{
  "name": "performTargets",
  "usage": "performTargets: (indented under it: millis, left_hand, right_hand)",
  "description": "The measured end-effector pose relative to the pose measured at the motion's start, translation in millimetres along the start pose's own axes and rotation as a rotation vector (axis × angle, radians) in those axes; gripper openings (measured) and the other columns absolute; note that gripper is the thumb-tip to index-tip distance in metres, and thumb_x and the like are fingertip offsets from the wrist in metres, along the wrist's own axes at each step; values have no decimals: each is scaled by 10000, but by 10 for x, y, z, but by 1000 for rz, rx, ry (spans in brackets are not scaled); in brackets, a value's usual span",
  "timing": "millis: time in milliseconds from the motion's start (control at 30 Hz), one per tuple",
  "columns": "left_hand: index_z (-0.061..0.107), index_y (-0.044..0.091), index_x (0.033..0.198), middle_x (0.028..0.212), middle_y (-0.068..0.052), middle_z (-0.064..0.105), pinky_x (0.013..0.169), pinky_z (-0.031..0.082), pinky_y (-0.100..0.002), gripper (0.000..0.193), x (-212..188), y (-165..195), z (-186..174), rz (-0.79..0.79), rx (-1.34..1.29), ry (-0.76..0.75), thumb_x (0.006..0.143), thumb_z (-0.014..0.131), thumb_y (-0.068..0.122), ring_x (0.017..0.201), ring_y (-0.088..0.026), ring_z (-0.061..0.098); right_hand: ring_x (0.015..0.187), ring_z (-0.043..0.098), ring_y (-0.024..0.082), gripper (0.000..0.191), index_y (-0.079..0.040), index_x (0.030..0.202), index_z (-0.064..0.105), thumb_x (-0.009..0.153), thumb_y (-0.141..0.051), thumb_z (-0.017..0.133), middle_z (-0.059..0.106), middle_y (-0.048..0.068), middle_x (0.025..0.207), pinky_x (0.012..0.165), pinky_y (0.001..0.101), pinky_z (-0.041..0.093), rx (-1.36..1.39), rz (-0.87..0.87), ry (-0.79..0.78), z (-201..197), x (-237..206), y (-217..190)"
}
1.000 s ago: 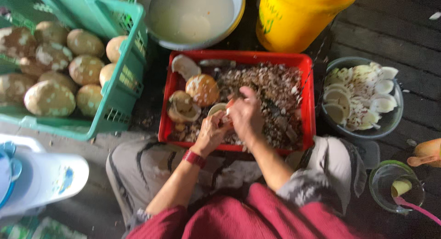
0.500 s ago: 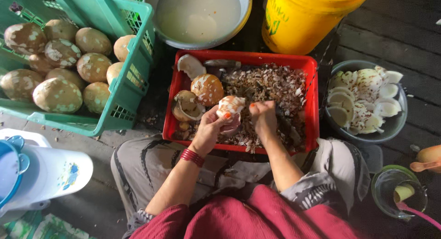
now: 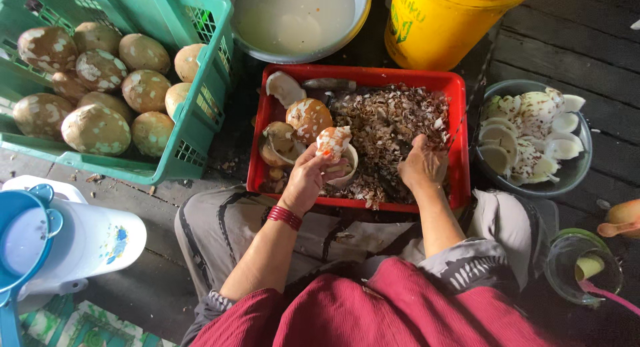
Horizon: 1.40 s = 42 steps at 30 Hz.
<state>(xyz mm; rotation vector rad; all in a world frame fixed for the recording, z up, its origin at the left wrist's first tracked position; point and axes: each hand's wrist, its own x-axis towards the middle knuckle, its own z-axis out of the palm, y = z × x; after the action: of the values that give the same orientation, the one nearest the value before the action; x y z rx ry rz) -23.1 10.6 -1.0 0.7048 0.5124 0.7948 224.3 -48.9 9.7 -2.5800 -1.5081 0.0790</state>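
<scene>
My left hand holds a partly peeled coconut piece, white flesh with brown and orange patches, over the red tray. My right hand is closed in a fist over the heap of brown shavings in the tray; a dark tool seems to be in its grip but I cannot make it out. A whole brown-mottled coconut, a white flesh piece and an empty half shell lie at the tray's left.
A green crate at the left holds several mottled coconuts. A basin of cloudy water and a yellow bucket stand behind the tray. A grey bowl of white coconut pieces sits at the right. A white and blue jug is lower left.
My hands have come apart: the right hand has moved right over the shavings, while the left still holds the coconut piece, now lifted slightly toward me.
</scene>
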Motion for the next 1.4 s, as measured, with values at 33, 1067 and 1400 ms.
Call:
performTargets:
  millis: [33, 1067, 1400]
  left_hand:
    - [533, 6, 1395, 1284, -121, 672, 916, 592, -378, 399, -1, 0, 0, 13, 2, 16, 1017, 525, 132, 1109, -229, 700]
    - [568, 39, 1328, 1146, -51, 695, 881, 605, -335, 323, 380, -28, 44, 23, 33, 32, 1007, 587, 24, 1001, -147, 692]
    - [559, 40, 1352, 1145, -46, 688, 903, 609, -318, 342, 314, -119, 16, 45, 146, 47, 1022, 605, 116, 1009, -111, 688]
  right_hand:
    - [1020, 642, 370, 512, -113, 1242, 523, 787, -177, 749, 681, 177, 1070, 911, 509, 498, 95, 140, -104, -5, 11, 8]
    - [966, 743, 365, 959, -179, 1645, 104, 907, -560, 583, 584, 255, 1407, 948, 446, 593, 614, -343, -416, -315, 73, -470]
    - [868, 742, 416, 639, -155, 1423, 444, 1007, -631, 534, 760, 208, 1085, 700, 498, 592, 614, -516, -213, -421, 110, -543]
